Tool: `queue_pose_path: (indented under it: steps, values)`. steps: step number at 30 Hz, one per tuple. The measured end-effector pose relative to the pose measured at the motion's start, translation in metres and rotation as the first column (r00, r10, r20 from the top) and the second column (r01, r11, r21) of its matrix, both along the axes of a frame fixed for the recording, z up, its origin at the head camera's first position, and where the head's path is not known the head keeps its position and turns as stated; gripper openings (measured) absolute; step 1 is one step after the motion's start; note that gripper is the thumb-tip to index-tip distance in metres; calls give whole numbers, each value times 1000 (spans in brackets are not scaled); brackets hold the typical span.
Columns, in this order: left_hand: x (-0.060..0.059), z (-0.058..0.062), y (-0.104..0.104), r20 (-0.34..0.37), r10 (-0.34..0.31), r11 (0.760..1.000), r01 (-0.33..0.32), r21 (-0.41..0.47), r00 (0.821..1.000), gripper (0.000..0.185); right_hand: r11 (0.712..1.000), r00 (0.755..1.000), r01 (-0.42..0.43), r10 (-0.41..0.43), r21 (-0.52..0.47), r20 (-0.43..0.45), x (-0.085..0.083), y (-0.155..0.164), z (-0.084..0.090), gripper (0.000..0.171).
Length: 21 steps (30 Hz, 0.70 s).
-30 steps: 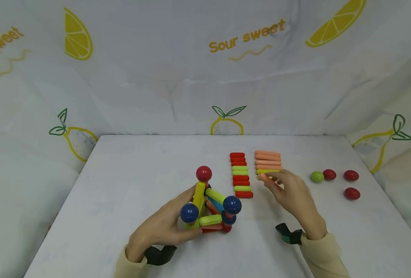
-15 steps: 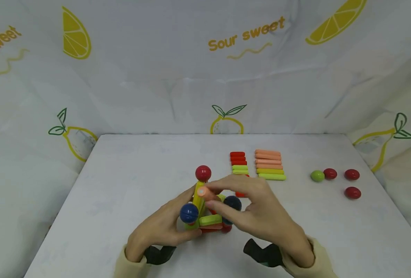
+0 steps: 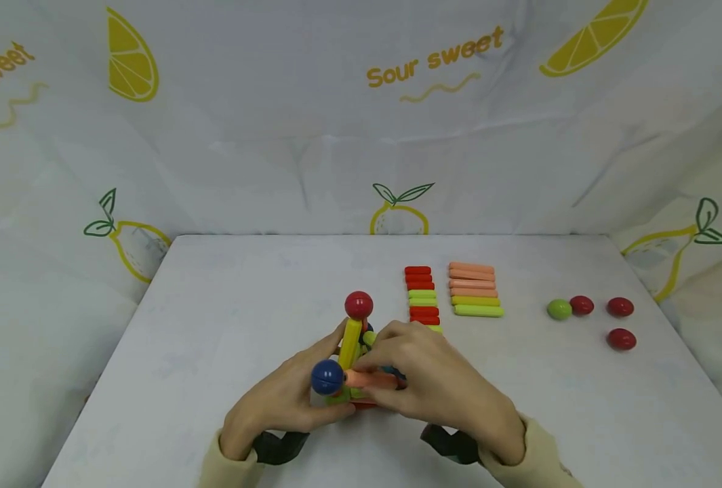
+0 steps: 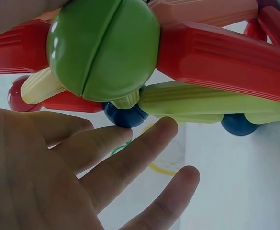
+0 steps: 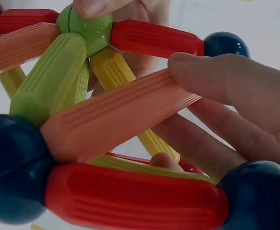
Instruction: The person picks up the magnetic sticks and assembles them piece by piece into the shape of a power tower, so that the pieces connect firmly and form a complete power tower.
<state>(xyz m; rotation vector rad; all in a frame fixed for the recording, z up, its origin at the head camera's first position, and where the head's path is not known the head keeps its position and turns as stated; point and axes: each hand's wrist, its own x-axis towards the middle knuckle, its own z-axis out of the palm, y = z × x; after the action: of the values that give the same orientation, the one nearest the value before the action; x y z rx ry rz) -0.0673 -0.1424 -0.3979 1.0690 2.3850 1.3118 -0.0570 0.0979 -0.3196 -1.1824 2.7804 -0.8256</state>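
A ball-and-rod structure (image 3: 350, 342) of red, yellow, lime, blue and salmon pieces stands at the table's front middle. My left hand (image 3: 287, 393) holds its left side. In the left wrist view the thumb lies against a green ball (image 4: 106, 48), and the fingers spread below, near a small blue ball (image 4: 125, 115). Between thumb and fingers my right hand (image 3: 434, 373) pinches a salmon rod (image 5: 116, 112). One end of that rod meets a blue ball (image 3: 327, 377) on the structure. Much of the structure is hidden behind my right hand in the head view.
Short red and lime rods (image 3: 422, 294) lie in a column behind my right hand. Right of them is a stack of longer salmon, yellow and lime rods (image 3: 473, 285). A green ball (image 3: 559, 310) and several red balls (image 3: 620, 307) lie farther right on the white table (image 3: 245, 285).
My right hand has brought the salmon rod from the long-rod stack leftward to the structure, and its end now meets the blue ball. The left hand has stayed in place.
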Motion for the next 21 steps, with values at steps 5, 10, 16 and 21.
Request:
queue_pose_path:
  steps: [5,10,16,21]
  values:
    - [0,2,1,66,14,1000,-13,-10,998,110,999,999,-33,33,-20,-31,0,1,-2,21]
    - [1,5,3,60,28,1000,-27,-15,998,102,998,998,-46,45,-34,-48,0,2,-4,21]
    - [19,18,6,-193,165,962,-201,-184,967,104,998,992,-44,39,-39,-123,0,1,-6,18]
    - [31,30,8,-295,226,923,-301,-241,928,105,999,994,-44,42,-22,-97,1,3,-6,20]
